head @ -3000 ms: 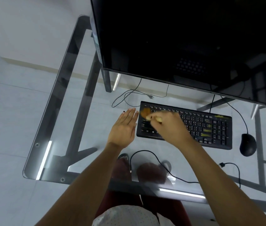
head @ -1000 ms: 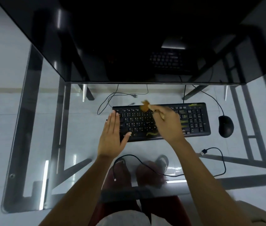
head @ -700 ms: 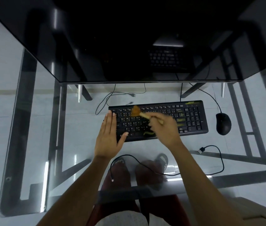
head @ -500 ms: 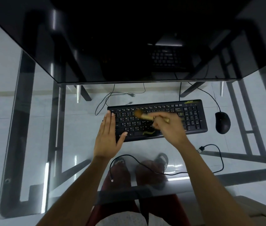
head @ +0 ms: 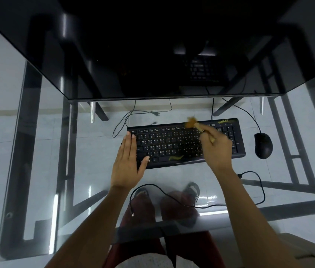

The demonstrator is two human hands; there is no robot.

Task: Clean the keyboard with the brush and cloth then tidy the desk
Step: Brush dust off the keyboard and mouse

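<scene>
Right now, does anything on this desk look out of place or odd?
Yes: a yellowish smear sits on the keyboard near the space bar, and a loose cable trails across the glass desk, unplugged.

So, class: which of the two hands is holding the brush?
The right hand grips the brush; the left hand lies flat at the keyboard's end.

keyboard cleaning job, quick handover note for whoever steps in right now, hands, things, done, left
Left hand: flat, fingers straight, resting on the keyboard at its left end.
Right hand: grips the brush, bristles at the top key row, right of centre.
Mouse right of the keyboard; loose cable near the front edge.
Done: brushing under way.
Left: finish brushing, wipe with cloth (not in view), tidy desk.
</scene>
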